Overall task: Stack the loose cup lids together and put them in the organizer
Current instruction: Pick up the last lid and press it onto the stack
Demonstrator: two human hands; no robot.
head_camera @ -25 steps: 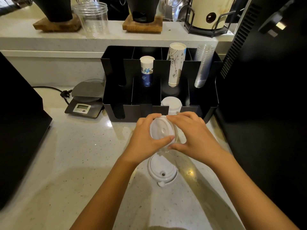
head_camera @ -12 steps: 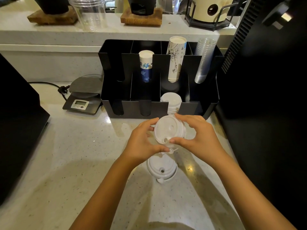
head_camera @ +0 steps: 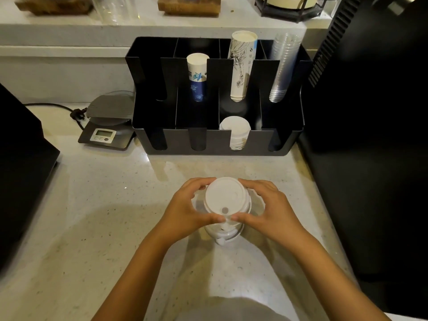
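To your left on the speckled table (head_camera: 97, 205) you have a small digital scale (head_camera: 107, 122), its black cord (head_camera: 58, 108) trailing off leftward. Two wooden blocks (head_camera: 188, 5) sit on the raised ledge (head_camera: 69, 31) behind, with a black wire stand (head_camera: 289, 12) further right. A tall black appliance (head_camera: 370, 112) fills your right side, and another dark machine (head_camera: 20, 158) flanks the left.
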